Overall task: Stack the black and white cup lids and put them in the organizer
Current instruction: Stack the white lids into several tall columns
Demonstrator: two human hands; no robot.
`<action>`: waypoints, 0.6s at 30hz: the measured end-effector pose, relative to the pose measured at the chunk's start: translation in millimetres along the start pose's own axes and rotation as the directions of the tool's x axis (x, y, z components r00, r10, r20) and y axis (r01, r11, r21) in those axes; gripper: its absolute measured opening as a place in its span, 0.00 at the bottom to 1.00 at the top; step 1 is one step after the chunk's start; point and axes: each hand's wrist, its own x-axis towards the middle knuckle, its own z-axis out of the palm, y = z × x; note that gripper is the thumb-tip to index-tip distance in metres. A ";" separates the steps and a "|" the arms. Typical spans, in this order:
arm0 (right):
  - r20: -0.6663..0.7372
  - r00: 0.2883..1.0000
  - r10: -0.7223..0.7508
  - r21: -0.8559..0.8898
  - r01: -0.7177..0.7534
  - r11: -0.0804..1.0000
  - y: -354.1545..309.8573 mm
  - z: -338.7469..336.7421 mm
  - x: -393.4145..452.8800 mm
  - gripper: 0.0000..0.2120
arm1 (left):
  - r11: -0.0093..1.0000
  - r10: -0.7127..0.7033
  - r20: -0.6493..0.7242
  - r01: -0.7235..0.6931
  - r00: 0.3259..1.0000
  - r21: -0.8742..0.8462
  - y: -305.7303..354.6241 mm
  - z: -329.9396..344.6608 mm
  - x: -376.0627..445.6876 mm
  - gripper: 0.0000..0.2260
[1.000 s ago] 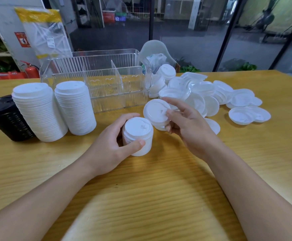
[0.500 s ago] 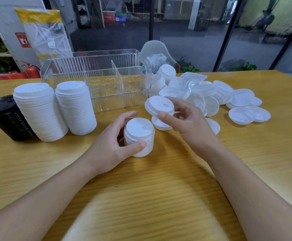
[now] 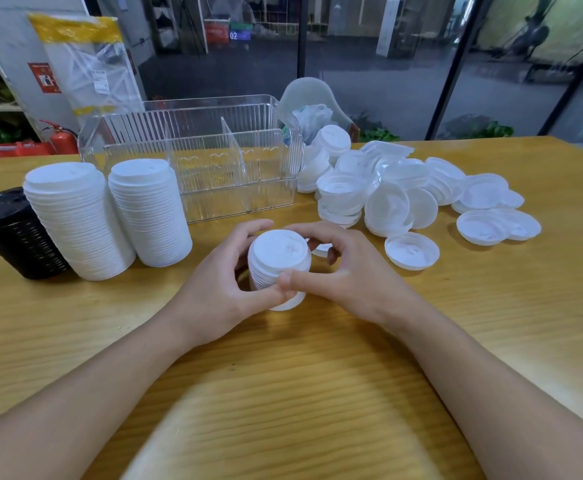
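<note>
A short stack of white lids (image 3: 278, 258) stands on the wooden table (image 3: 318, 393) in front of me. My left hand (image 3: 217, 289) grips it from the left and my right hand (image 3: 345, 271) holds it from the right, thumbs meeting at its front. Two tall stacks of white lids (image 3: 82, 220) and a stack of black lids (image 3: 16, 233) stand at the left. Loose white lids (image 3: 397, 195) lie heaped at the right. The clear organizer (image 3: 196, 147) with dividers stands behind, nothing visible inside it.
A glass wall runs behind the table's far edge. A plastic bag (image 3: 311, 116) sits in a translucent chair (image 3: 305, 93) behind the organizer. A single upturned lid (image 3: 411, 251) lies just right of my right hand.
My right hand brought a loose white lid over from the heap and set it on top of the short stack; both hands now hold the stack.
</note>
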 end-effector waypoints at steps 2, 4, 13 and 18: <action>-0.005 1.000 0.000 0.001 0.000 1.000 1.5 0.5 0.7 0.25 | 1.000 0.008 -0.001 -0.008 1.000 0.003 -0.7 -0.4 0.0 0.40; 0.018 1.000 0.024 -0.017 -0.023 1.000 4.4 -0.6 1.3 0.27 | 1.000 0.025 -0.001 -0.025 1.000 0.018 0.2 0.6 -0.4 0.39; -0.137 0.987 0.085 -0.286 -0.122 0.950 21.8 -26.1 5.4 0.18 | 0.999 0.025 -0.056 -0.022 0.998 0.046 -1.0 -0.1 1.2 0.37; -0.084 0.992 0.094 -0.444 -0.121 0.888 32.3 -21.0 7.8 0.16 | 0.999 0.030 -0.066 -0.027 0.997 0.044 -0.3 0.2 1.2 0.36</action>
